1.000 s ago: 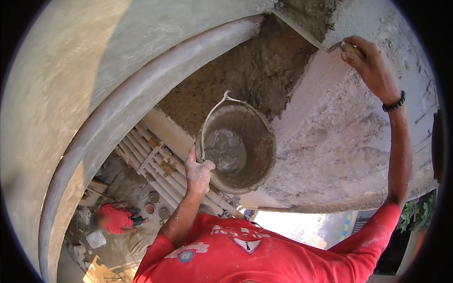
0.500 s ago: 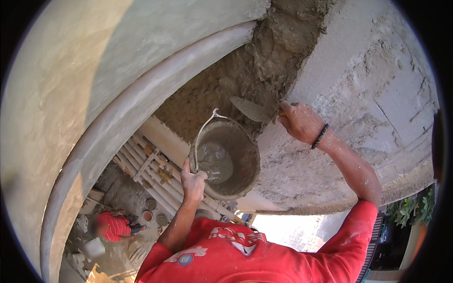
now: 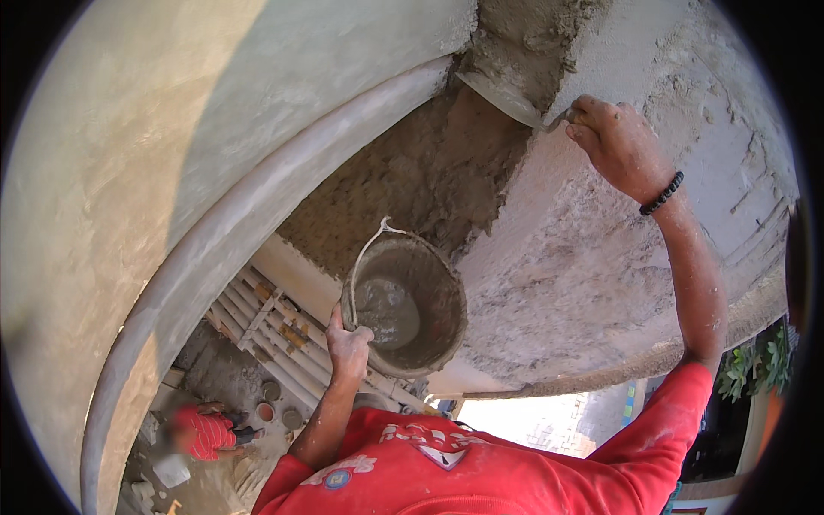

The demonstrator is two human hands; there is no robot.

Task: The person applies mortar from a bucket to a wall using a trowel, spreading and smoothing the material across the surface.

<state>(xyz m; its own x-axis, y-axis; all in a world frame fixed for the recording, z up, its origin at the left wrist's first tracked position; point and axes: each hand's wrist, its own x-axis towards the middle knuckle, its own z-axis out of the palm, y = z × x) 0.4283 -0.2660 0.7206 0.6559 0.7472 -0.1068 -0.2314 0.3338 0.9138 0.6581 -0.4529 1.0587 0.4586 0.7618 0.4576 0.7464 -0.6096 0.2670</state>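
Note:
My left hand point(image 3: 348, 348) is closed on the rim and handle side of a mortar-caked bucket point(image 3: 446, 313). Wet grey mortar point(image 3: 388, 313) lies in the bottom of the bucket, and its pale handle stands up over the left side. Higher and to the right, my right hand point(image 3: 618, 146) is closed round the handle of a trowel point(image 3: 502, 99). The trowel's blade lies against the rough mortar band point(image 3: 412, 163) between the smooth curved wall and the pale wall. A dark beaded bracelet circles my right wrist.
A smooth wall with a rounded edge point(image 3: 283, 142) curves along the left. The rough pale wall point(image 3: 592, 275) fills the right. Far below lie bamboo poles point(image 3: 279, 330), several small buckets point(image 3: 266, 412) and a person in a red striped shirt point(image 3: 206, 433). Green leaves point(image 3: 755, 360) show at right.
My right hand has moved up and to the right, carrying the trowel higher along the mortar band. The bucket has shifted slightly down in view, still held by my left hand.

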